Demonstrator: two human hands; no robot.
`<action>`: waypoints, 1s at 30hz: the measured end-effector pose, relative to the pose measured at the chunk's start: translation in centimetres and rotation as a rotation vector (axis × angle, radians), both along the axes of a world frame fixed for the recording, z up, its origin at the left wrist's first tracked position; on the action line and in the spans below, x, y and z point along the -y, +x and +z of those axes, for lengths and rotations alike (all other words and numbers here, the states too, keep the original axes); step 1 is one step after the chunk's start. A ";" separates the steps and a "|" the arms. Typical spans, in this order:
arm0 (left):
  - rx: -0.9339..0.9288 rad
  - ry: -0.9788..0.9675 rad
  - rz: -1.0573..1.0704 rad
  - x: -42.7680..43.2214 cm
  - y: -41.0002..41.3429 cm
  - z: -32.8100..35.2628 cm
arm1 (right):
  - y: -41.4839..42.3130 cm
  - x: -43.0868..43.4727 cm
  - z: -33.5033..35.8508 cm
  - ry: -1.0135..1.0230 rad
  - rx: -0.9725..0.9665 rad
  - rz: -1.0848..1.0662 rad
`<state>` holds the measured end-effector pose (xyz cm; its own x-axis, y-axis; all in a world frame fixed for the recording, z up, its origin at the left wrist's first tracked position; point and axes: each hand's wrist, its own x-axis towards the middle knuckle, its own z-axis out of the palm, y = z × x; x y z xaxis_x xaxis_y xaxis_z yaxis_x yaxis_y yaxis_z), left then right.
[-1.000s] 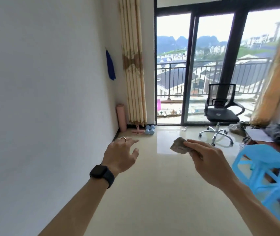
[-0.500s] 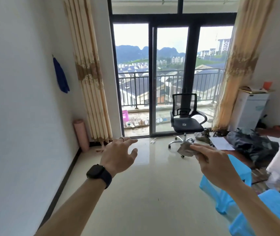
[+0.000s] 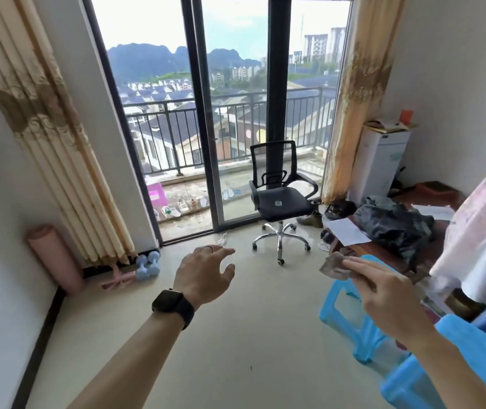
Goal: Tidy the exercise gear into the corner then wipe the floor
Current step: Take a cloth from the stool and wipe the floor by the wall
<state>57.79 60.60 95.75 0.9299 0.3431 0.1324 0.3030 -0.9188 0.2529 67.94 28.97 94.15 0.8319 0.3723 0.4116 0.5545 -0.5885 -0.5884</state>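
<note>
In the left corner by the curtain a rolled pink mat [image 3: 55, 258] stands upright against the wall. Beside it on the floor lie two pale blue dumbbells [image 3: 147, 263] and a pink piece of gear [image 3: 117, 278]. My left hand [image 3: 203, 276], with a ring and a black watch, hovers over the floor, fingers spread and holding nothing. My right hand [image 3: 383, 287] pinches a crumpled grey cloth [image 3: 334, 265] in the air above the beige floor [image 3: 221, 349].
A black swivel chair [image 3: 280, 199] stands before the glass balcony door. Two blue plastic stools [image 3: 354, 317] crowd the right side. A low table [image 3: 430, 231] with a dark bag and paper, a white box and hanging clothes fill the right.
My view has swung from the left wall toward the right side of the room. Both hands keep their poses, and the cloth stays in my right hand.
</note>
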 end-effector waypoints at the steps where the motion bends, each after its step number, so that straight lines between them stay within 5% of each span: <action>1: -0.007 -0.008 -0.020 -0.5 2.3 -0.7 | 1.5 -0.2 -0.6 -0.010 -0.022 -0.020; 23: -0.216 -0.009 -0.351 -2.5 53.5 -10.4 | 42.1 -3.7 -11.8 -0.147 -0.304 -0.300; 30: -0.342 -0.033 -0.506 -0.3 71.6 -19.2 | 55.1 -3.1 -20.6 -0.141 -0.507 -0.446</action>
<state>129.43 60.91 76.52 0.9665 -0.1537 -0.2055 -0.1002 -0.9632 0.2495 123.05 32.08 73.51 0.9950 -0.0285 -0.0962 -0.0817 -0.7865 -0.6121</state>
